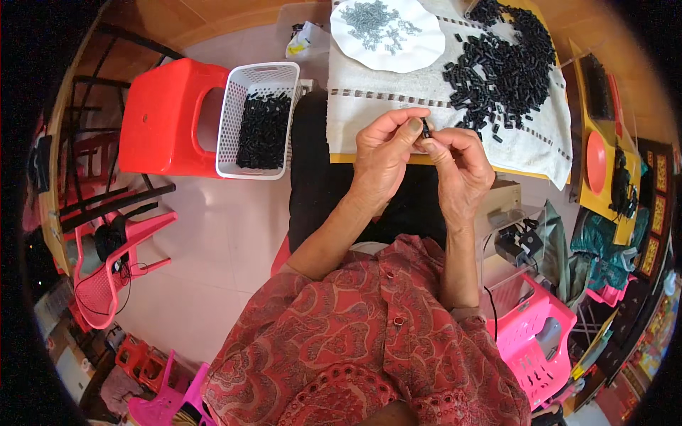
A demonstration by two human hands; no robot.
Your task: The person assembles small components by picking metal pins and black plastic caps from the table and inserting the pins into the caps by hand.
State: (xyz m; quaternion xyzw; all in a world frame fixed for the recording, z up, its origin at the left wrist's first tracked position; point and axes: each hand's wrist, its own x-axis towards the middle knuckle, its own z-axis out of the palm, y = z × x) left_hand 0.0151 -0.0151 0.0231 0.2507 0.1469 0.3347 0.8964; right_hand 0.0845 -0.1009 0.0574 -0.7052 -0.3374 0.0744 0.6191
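Between my two hands, just over the near edge of the towel-covered table, is a small black plastic part point(425, 130). My left hand point(387, 145) pinches it from the left with thumb and forefinger. From the right, the thumb and fingers of my right hand point(462, 160) close on its lower end. A large heap of similar black parts point(504, 71) lies on the white towel point(387, 117), beyond my right hand. Farther off to the left on the towel, a white plate point(348, 53) carries many small clear or silvery pieces point(373, 21).
Left of my legs, a white perforated basket point(223, 135) holds many black parts, beside a red stool point(160, 117). Pink chairs point(106, 284) stand at the lower left. Right of me are a clear box point(515, 238), another pink chair point(536, 341) and a yellow board with a red disc point(595, 162).
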